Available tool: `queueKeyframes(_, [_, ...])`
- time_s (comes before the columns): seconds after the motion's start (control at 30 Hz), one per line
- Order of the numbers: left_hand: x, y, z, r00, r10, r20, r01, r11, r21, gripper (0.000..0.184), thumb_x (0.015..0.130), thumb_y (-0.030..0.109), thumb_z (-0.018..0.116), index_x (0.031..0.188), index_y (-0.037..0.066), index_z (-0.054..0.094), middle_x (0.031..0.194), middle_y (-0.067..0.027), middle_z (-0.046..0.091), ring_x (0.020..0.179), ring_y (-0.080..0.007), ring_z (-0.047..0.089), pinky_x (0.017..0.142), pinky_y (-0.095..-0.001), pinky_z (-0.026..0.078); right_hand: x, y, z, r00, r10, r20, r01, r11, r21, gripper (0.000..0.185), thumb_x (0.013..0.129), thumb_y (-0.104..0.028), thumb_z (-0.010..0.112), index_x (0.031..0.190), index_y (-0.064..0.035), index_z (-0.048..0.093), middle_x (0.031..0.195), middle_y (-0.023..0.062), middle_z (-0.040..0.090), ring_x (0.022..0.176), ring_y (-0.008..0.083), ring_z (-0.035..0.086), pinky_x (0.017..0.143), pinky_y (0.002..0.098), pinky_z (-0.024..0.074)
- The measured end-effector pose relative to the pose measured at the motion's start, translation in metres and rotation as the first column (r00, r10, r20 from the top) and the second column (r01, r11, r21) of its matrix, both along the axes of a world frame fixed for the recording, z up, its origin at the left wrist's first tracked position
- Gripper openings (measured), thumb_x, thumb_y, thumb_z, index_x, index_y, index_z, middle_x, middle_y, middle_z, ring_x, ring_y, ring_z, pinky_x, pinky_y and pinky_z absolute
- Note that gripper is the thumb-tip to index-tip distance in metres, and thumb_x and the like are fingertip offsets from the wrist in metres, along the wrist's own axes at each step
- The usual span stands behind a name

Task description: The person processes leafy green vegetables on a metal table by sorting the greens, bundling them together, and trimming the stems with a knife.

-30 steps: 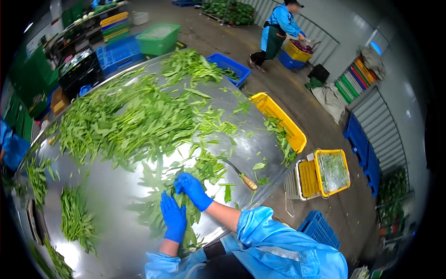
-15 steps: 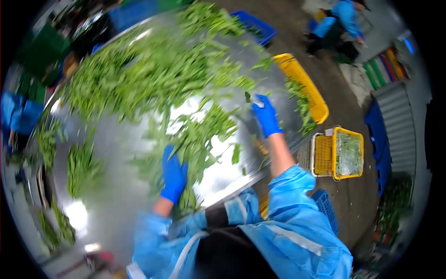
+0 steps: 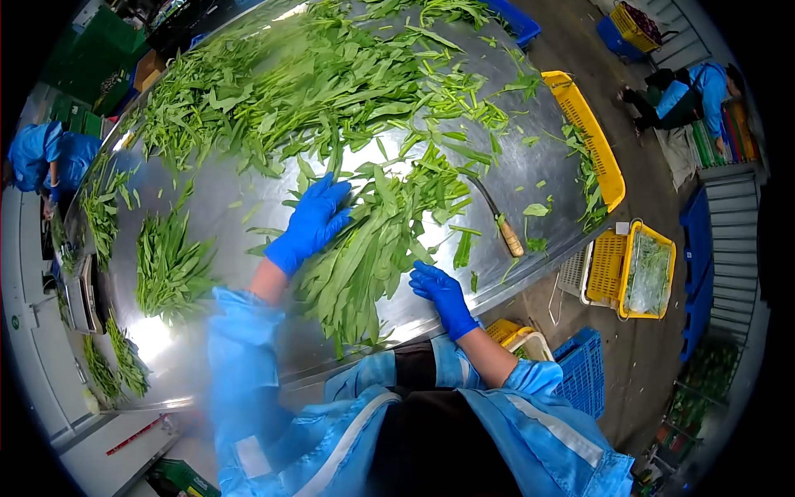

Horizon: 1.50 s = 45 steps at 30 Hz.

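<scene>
A loose bunch of leafy green vegetables (image 3: 360, 248) lies on the metal table in front of me, its cut stems pointing to the upper right. My left hand (image 3: 310, 224), in a blue glove, is at the bunch's left side with its fingers apart, touching leaves. My right hand (image 3: 445, 300), gloved too, is by the lower right edge of the bunch, fingers loosely bent and holding nothing visible. A sickle knife (image 3: 510, 238) with a wooden handle and curved dark blade rests right of the stems.
A large heap of greens (image 3: 281, 99) covers the table's far side; a smaller bunch (image 3: 170, 261) lies left. Beyond the right edge are a yellow crate (image 3: 609, 170), another yellow basket (image 3: 650, 277) and a blue crate (image 3: 580, 373). Co-workers (image 3: 54, 157) are at far left and upper right.
My right hand has come down from beside the stems, near the knife, to the bunch's lower right edge. My left hand has moved up along the leaves. The camera view has shifted.
</scene>
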<state>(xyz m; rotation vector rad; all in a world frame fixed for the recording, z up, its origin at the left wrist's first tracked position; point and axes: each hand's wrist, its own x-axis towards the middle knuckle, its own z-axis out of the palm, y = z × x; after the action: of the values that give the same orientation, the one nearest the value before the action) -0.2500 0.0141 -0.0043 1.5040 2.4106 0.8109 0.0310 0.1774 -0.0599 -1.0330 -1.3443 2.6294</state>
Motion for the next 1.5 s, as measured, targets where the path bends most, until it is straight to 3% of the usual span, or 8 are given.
queueKeyframes(0.3, [0.024,-0.011,0.043,0.883,0.292,0.367,-0.021,0.805,-0.592,0.07,0.072,0.064,0.061,0.106,0.002,0.061,0.092,-0.0199,0.065,0.085,-0.0335,0.062,0.079,-0.0428,0.047,-0.068,-0.043,0.01,0.964,0.251,0.085,-0.248,0.968,-0.037,0.046,0.086,-0.024,0.061,0.126,-0.0059,0.049,0.112,0.0047,0.058,0.091,0.012,0.055,0.077,0.0242,0.0444])
queueKeyframes(0.5, [0.036,-0.026,0.032,-0.136,0.388,0.912,-0.065,0.915,-0.399,0.045,0.083,0.027,0.065,0.116,-0.002,0.057,0.103,-0.0118,0.065,0.088,-0.0186,0.064,0.079,-0.0313,0.051,-0.075,-0.028,0.029,0.959,0.282,-0.016,-0.27,0.897,-0.35,0.052,0.086,-0.022,0.062,0.131,-0.0043,0.044,0.122,0.0076,0.054,0.111,0.0145,0.05,0.096,0.0304,0.039])
queueKeyframes(0.73, [0.093,-0.029,0.063,-0.015,0.103,0.995,-0.543,0.834,-0.095,0.053,0.078,0.008,0.068,0.126,-0.004,0.047,0.11,-0.0125,0.061,0.094,-0.0209,0.062,0.085,-0.0334,0.05,-0.081,-0.012,0.104,0.957,0.249,-0.147,-0.271,0.95,-0.156,0.051,0.083,-0.015,0.064,0.128,0.0002,0.045,0.12,0.009,0.055,0.107,0.0165,0.053,0.091,0.0297,0.0422])
queueKeyframes(0.9, [0.132,-0.037,0.081,0.08,0.236,0.968,-0.774,0.627,-0.089,0.049,0.078,0.001,0.065,0.124,-0.003,0.049,0.112,-0.0122,0.06,0.098,-0.0208,0.059,0.086,-0.0322,0.049,-0.061,-0.017,0.111,0.992,0.125,0.009,-0.103,0.772,0.627,0.044,0.073,-0.01,0.075,0.111,-0.0007,0.055,0.109,0.0083,0.06,0.098,0.0133,0.055,0.086,0.0285,0.0452])
queueKeyframes(1.0, [0.129,-0.04,0.036,-0.364,0.139,0.921,-0.707,0.602,-0.371,0.041,0.085,0.011,0.057,0.123,-0.001,0.049,0.11,-0.0135,0.061,0.097,-0.0235,0.061,0.084,-0.0347,0.051,-0.055,-0.011,0.043,0.984,0.053,0.172,-0.057,0.998,0.017,0.045,0.074,-0.01,0.073,0.113,0.0005,0.054,0.108,0.0088,0.061,0.096,0.0172,0.058,0.083,0.0312,0.0479])
queueKeyframes(1.1, [0.137,-0.05,0.007,-0.548,0.057,0.835,-0.611,0.655,-0.445,0.042,0.086,0.015,0.056,0.124,-0.001,0.047,0.111,-0.0131,0.061,0.099,-0.0241,0.061,0.086,-0.0357,0.05,-0.048,-0.01,0.046,0.982,0.167,0.088,-0.18,0.969,0.169,0.053,0.079,-0.015,0.068,0.125,-0.0005,0.047,0.115,0.0096,0.058,0.099,0.0177,0.058,0.084,0.031,0.0476])
queueKeyframes(1.33, [0.136,-0.031,0.008,-0.381,0.076,0.921,-0.617,0.721,-0.315,0.048,0.085,0.019,0.06,0.127,0.0,0.045,0.12,-0.0124,0.056,0.105,-0.0214,0.057,0.09,-0.0316,0.046,-0.064,0.016,0.05,0.931,0.345,0.12,-0.292,0.901,-0.322,0.048,0.088,-0.031,0.058,0.125,-0.0011,0.05,0.114,0.0077,0.06,0.097,0.0149,0.058,0.085,0.0286,0.0463])
queueKeyframes(1.5, [0.145,0.0,0.008,-0.146,0.186,0.972,-0.698,0.676,-0.235,0.045,0.08,0.008,0.066,0.121,-0.002,0.05,0.106,-0.0092,0.061,0.095,-0.018,0.059,0.085,-0.0302,0.047,-0.085,-0.003,0.082,0.964,0.265,0.032,-0.265,0.964,0.015,0.043,0.083,-0.018,0.065,0.12,0.0002,0.052,0.109,0.0084,0.06,0.095,0.0146,0.058,0.083,0.0284,0.0469])
